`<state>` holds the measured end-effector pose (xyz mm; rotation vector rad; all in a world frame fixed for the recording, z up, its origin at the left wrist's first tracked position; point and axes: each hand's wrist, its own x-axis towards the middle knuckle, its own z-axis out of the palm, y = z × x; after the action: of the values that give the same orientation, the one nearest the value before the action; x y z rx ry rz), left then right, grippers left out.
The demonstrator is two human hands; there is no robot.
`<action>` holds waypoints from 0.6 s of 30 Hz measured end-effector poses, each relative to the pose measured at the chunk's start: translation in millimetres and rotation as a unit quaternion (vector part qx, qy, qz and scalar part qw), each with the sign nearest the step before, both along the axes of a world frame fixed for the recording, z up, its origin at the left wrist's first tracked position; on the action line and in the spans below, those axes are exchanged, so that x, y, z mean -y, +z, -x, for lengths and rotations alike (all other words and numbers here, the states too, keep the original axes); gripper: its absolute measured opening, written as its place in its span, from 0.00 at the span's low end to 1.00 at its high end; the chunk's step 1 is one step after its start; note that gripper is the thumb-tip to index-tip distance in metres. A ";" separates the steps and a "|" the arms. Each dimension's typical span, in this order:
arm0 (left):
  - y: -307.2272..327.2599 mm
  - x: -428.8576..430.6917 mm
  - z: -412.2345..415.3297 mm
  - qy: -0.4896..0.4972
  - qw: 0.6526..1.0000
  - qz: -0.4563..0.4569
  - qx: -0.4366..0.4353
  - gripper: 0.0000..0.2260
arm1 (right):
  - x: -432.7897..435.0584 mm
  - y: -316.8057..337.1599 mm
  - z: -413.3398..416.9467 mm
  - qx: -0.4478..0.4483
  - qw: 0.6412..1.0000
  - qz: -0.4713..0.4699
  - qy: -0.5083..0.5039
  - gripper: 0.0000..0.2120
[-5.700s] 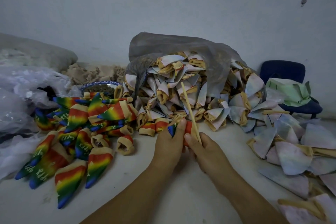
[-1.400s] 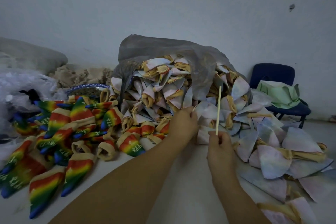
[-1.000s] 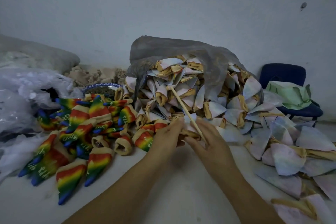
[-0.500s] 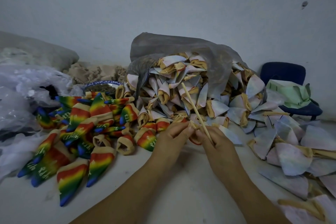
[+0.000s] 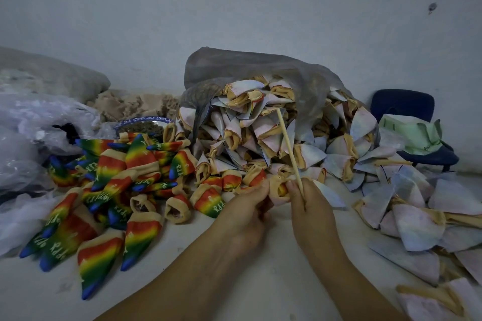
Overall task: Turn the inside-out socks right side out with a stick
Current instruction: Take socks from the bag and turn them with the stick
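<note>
Left hand (image 5: 242, 210) pinches the tan cuff of a pale inside-out sock (image 5: 277, 191). Sock sits between both hands, at 1 o'clock of the left. Right hand (image 5: 311, 212) grips the stick (image 5: 288, 148), which slants up toward 11 o'clock, lower end just beside the sock. Rainbow socks (image 5: 109, 190) lie at 9 o'clock.

We noted rainbow socks (image 5: 112, 185) banded red, yellow, green and blue-toed, with tan cuffs and pale lettering. The inside-out socks (image 5: 255, 133) were washed-out pink and blue-grey, cuffs tan; the held sock (image 5: 277, 187) showed red within its cuff. The stick (image 5: 289, 148) was pale wood, the bag (image 5: 247, 68) translucent grey, the chair (image 5: 401, 104) navy, its cloth (image 5: 409, 133) pale green, the table (image 5: 39, 294) white.
</note>
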<state>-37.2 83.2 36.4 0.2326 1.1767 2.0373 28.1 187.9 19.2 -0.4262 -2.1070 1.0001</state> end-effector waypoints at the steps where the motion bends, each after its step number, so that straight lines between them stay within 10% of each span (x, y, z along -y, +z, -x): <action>1: 0.8 0.3 -0.7 -0.017 1.000 -0.011 0.012 0.10 | 0.8 1.5 0.1 -0.003 1.000 0.014 0.001 0.13; 18: -6.1 -1.3 -3.1 0.069 0.982 0.048 -0.172 0.07 | -2.5 12.6 -4.0 -0.077 0.873 0.458 0.149 0.12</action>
<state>-34.0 84.5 30.3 0.4821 1.5358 2.1080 32.0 190.4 31.8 -0.4477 -1.4529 2.1358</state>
